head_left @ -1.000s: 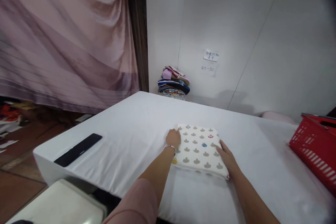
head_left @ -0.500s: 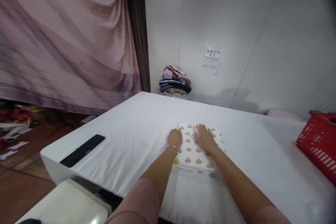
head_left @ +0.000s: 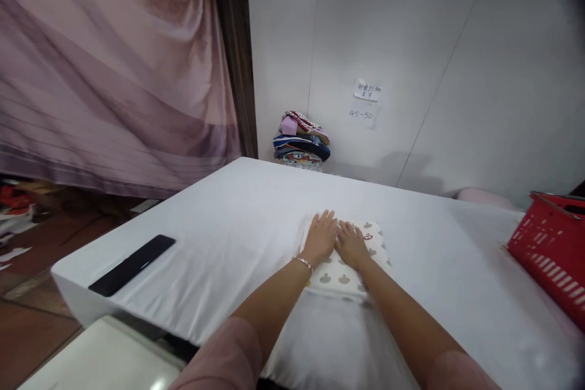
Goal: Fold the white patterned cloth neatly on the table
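Observation:
A folded white cloth (head_left: pixel 340 280) with grey mushroom-like prints and a small red motif lies flat on the white-covered table (head_left: pixel 219 231). My left hand (head_left: pixel 321 237) rests palm down on its left part, fingers stretched out; a bracelet circles that wrist. Beside it, my right hand (head_left: pixel 351 244) lies flat on the middle of the cloth, fingers extended. The two hands are close together near the cloth's far half and hide part of the print. Neither hand grips anything.
A dark flat slab (head_left: pixel 132 264) lies near the table's left edge. On the right stands a red plastic basket (head_left: pixel 548 250). A stack of folded fabrics (head_left: pixel 301 140) is by the wall, below paper notes (head_left: pixel 364 103). A pale stool-like surface (head_left: pixel 100 359) is at lower left.
My left hand has moved from the cloth's left edge onto its top, and its fingers have straightened. My right hand stays on the cloth, slightly lower. The view has shifted a little.

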Available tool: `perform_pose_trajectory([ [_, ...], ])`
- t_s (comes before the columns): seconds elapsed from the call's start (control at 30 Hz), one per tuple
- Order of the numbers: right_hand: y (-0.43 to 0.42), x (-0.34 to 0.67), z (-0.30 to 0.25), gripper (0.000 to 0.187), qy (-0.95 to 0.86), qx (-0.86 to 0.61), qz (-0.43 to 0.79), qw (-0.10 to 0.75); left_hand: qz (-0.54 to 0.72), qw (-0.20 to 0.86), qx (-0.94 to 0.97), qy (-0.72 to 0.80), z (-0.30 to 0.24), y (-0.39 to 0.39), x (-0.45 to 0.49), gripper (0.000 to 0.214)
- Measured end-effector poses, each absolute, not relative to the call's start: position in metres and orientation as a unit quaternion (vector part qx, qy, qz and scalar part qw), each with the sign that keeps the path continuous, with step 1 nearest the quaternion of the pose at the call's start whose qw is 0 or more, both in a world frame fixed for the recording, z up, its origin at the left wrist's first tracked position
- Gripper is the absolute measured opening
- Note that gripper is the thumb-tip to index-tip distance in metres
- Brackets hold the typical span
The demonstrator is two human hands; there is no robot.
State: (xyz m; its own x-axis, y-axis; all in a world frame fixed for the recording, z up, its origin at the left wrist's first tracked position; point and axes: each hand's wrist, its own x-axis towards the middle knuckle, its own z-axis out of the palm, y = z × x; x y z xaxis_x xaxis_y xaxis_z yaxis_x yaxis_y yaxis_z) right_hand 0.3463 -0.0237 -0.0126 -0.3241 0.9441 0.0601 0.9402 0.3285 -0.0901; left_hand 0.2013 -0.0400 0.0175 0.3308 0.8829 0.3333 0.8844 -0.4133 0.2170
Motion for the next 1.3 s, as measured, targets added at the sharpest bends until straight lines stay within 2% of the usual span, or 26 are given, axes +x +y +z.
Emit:
perform_pose_trajectory([
  [0.2,-0.025,0.342,-0.011,0.056,-0.815,-0.577,0.005,0.052,-0.168,-0.06,-0.744,-0.644,-0.006,-0.026,0.194,0.05],
  [0.43,-0.025,0.372,-0.008,0.061,-0.79,-0.611,0.018,0.038,-0.161,-0.095,-0.719,-0.669,-0.014,-0.019,0.191,0.055],
  [0.7,-0.03,0.387,-0.012,0.06,-0.77,-0.637,0.023,0.042,-0.164,-0.095,-0.724,-0.663,-0.014,-0.018,0.19,0.054],
  [0.9,-0.031,0.388,0.007,0.058,-0.765,-0.64,0.073,0.022,-0.102,-0.156,-0.729,-0.659,0.013,-0.026,0.188,0.058],
  [1.0,-0.048,0.393,0.01,0.058,-0.763,-0.639,0.094,0.018,-0.109,-0.128,-0.761,-0.627,0.015,-0.045,0.182,0.061],
  [1.1,-0.075,0.394,0.004,0.06,-0.793,-0.604,0.069,0.031,-0.126,-0.113,-0.795,-0.583,0.005,-0.068,0.174,0.056],
  [1.3,-0.095,0.388,0.001,0.057,-0.8,-0.592,0.083,0.05,-0.152,-0.172,-0.79,-0.568,-0.005,-0.075,0.166,0.048],
])
